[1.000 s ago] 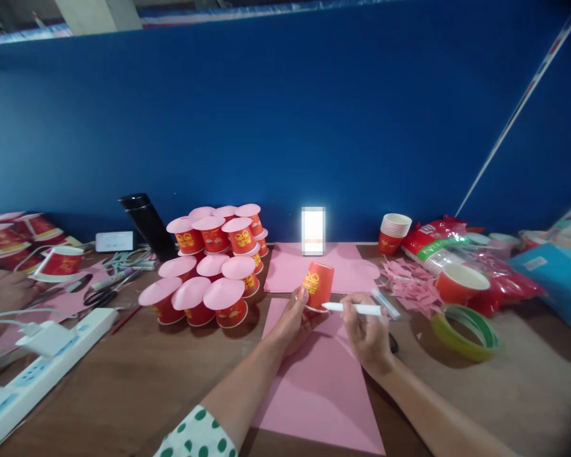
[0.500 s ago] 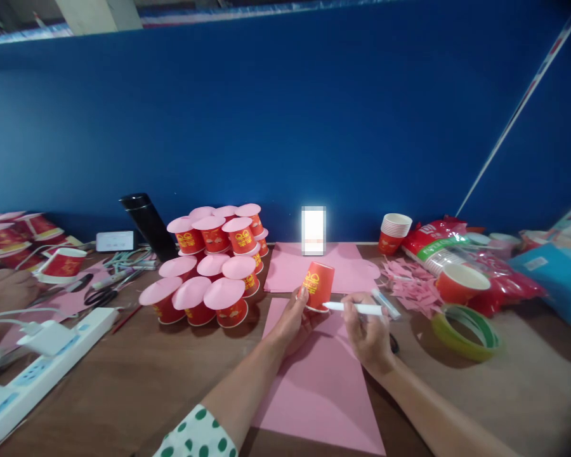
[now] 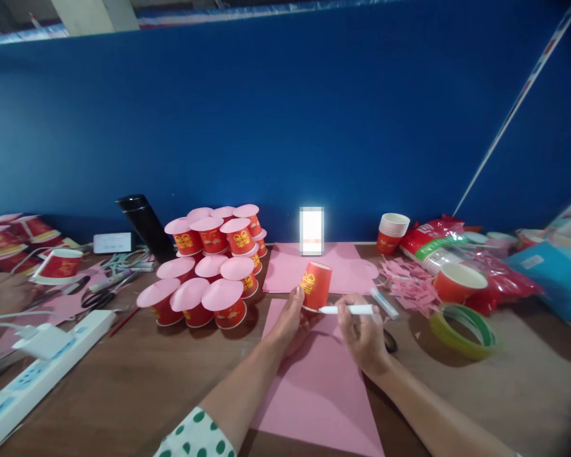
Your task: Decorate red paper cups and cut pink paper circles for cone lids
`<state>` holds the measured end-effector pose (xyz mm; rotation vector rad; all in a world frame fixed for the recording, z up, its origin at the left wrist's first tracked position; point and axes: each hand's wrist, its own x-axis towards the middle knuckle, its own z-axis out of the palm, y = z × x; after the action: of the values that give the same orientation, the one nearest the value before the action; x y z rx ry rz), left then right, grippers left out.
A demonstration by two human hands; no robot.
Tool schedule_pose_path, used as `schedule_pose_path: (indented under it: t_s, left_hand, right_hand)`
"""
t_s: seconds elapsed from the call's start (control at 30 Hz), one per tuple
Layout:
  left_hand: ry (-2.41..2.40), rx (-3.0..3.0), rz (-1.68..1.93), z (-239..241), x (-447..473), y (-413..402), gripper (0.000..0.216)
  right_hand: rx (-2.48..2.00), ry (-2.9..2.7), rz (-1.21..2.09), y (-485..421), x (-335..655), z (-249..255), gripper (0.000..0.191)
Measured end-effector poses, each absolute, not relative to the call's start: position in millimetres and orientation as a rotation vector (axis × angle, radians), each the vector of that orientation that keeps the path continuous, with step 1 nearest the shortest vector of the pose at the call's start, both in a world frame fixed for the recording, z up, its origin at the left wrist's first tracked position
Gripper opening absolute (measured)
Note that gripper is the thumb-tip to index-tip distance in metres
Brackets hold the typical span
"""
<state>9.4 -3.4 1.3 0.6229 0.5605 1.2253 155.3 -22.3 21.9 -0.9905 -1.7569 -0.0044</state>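
The left hand (image 3: 290, 320) is half closed around a tapered red paper cup (image 3: 318, 285) with gold lettering, its thumb on the cup's side; the cup is held upside down, slightly tilted, above the far end of a large rectangular sheet of pink paper (image 3: 323, 406). The right hand (image 3: 361, 330) has its fingers closed on a slim white pen (image 3: 349, 310), whose tip is at the cup's white rim; whether it touches cannot be told.

The pink sheet lies flat on the brown wooden worktop (image 3: 171, 393). Just beyond it are more pink paper sheets (image 3: 285, 270), with a bright, blurred white rectangle (image 3: 311, 231) upright behind them. Right of the pink sheet, near its far end, are a small translucent tube (image 3: 385, 303) and a heap of pink paper scraps (image 3: 412, 285); farther right are a yellow-green roll of tape (image 3: 440, 331), a loose red paper cup (image 3: 459, 285) and a shiny red plastic bag (image 3: 438, 238). Left of the sheet stand two tiers of upturned red cups topped with round pink paper discs (image 3: 223, 296). Well left of it are a long white power strip (image 3: 42, 374) and another person's blurred hand (image 3: 7, 295).
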Motion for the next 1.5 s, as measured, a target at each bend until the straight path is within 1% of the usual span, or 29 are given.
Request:
schedule_pose_path:
  t_s: [0.37,0.73,1.07,1.37,1.5]
  left_hand:
    - [0.564,0.616,1.238,-3.4,8.8,-2.6,0.038]
    - [0.516,0.633,1.218,-3.6,9.3,-2.7,0.036]
    - [0.557,0.633,1.222,-0.7,9.4,-3.7,0.035]
    - [0.522,0.639,1.237,-3.5,8.3,-2.3,0.039]
    - [0.513,0.681,1.23,-0.6,8.3,-3.6,0.035]
  right_hand:
    - [-0.987,-1.718,-0.09,-22.2,155.4,29.0,0.022]
    - [-0.948,-1.675,-0.162,-20.3,156.9,29.6,0.019]
    - [-0.969,-1.679,-0.153,-21.0,157.3,29.5,0.019]
    - [-1.011,-1.758,-0.017,-19.8,157.9,26.3,0.022]
    - [-1.017,-1.763,-0.004,-21.1,157.0,26.7,0.022]
